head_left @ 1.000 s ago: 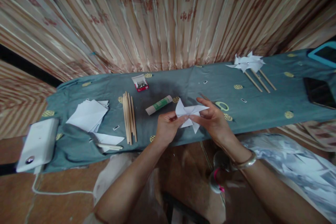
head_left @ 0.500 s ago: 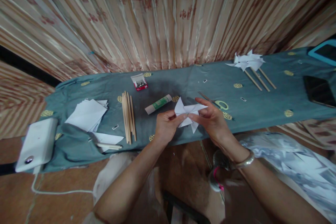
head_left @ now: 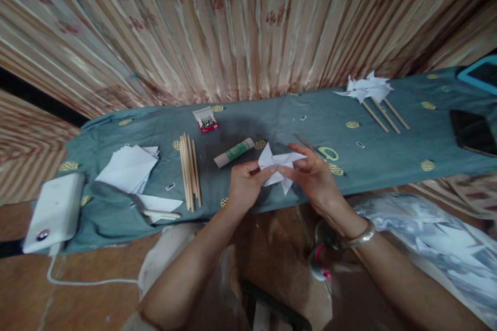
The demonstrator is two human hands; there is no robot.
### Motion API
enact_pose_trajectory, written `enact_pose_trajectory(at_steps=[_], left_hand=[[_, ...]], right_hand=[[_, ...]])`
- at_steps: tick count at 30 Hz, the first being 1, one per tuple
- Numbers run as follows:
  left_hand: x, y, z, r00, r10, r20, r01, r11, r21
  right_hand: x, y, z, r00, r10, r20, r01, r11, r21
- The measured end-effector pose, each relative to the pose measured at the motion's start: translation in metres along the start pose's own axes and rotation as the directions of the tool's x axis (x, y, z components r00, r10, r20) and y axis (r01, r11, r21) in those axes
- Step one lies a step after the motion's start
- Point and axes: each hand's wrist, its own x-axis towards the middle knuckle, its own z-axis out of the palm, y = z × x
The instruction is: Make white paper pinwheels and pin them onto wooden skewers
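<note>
A white paper pinwheel (head_left: 285,159) with pointed blades is held above the near edge of the cloth-covered table (head_left: 272,119). My left hand (head_left: 245,183) grips its left side, the thumb pressed near the centre. From the right, my right hand (head_left: 313,173) pinches it, thumb also at the middle and fingers behind the paper. Just beyond my hands lie a glue stick (head_left: 235,152) and scissors (head_left: 327,153) with a yellow-green handle. Left of the glue stick is a bundle of wooden sticks (head_left: 189,173).
An open red box of small metal pins (head_left: 207,121) stands farther back. White paper squares (head_left: 128,168) and a white power bank (head_left: 54,213) with a cable are at left. Pinwheels on sticks (head_left: 368,88) lie at the back right, near a dark phone (head_left: 472,132).
Both hands stay closed on the pinwheel in nearly the same place. Only a very slight shift of the whole view shows.
</note>
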Motion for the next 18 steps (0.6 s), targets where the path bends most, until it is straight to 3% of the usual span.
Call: enact_pose_trajectory(at_steps=[18], left_hand=[[0.0025,-0.0011,0.0003,1.000,-0.008,0.009,0.009,0.998,-0.055]], right_hand=[[0.0038,0.0031,-0.0022,0.999,-0.030,0.020,0.031,0.999,-0.024]])
